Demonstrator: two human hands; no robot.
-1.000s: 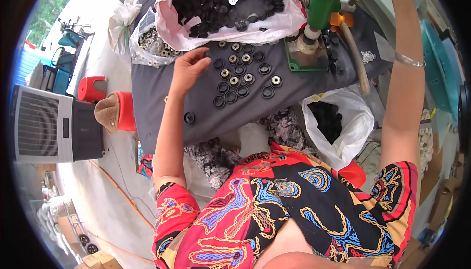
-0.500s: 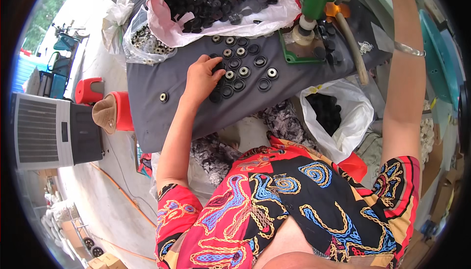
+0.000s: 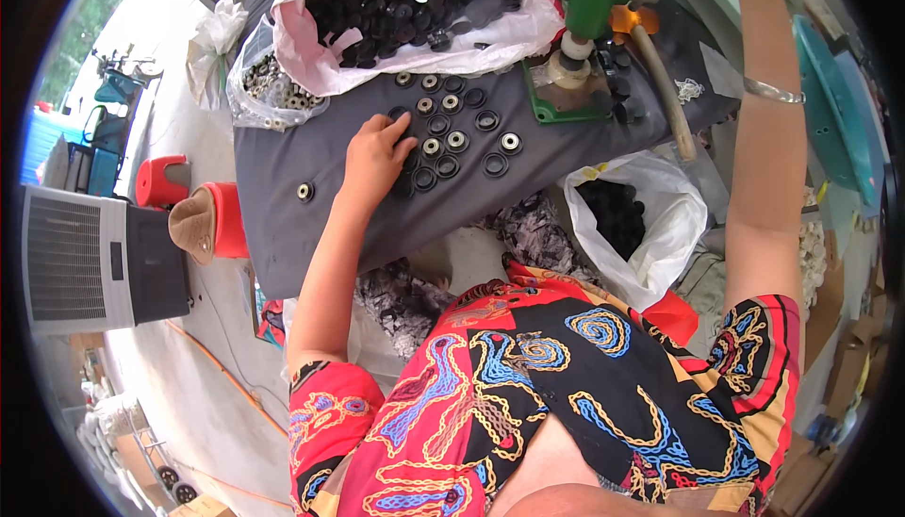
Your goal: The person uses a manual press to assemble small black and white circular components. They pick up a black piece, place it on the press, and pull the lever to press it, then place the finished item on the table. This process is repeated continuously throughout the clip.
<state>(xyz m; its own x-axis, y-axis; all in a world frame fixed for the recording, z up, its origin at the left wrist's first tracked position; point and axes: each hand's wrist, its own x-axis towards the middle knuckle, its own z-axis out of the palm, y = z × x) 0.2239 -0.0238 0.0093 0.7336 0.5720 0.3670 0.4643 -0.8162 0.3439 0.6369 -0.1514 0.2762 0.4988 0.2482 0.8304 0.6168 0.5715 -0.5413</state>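
My left hand (image 3: 370, 154) rests on the grey cloth at the left edge of a cluster of black rings (image 3: 439, 125). Its thumb and forefinger are bent around a black ring (image 3: 408, 131), partly hidden by the fingers. Several pieces in the cluster have a metal bearing (image 3: 457, 141) in the middle; others are plain. One ringed bearing (image 3: 305, 191) lies alone to the left of my hand. My right arm, with a silver bangle (image 3: 774, 91), stretches up along the right side; its hand is beyond the top edge. Nearest to it stands a green hand press (image 3: 590, 8).
A pink-white sack (image 3: 300, 46) of black discs lies at the back, beside a clear bag of bearings (image 3: 273, 93). An open white sack (image 3: 681, 198) of black parts stands below the table edge. A wooden stick (image 3: 666, 93) lies right of the press. Red stools (image 3: 229, 220) stand left.
The whole view has shifted a little, so things sit slightly further left. My left hand stays at the same rings, and my right arm remains stretched upward.
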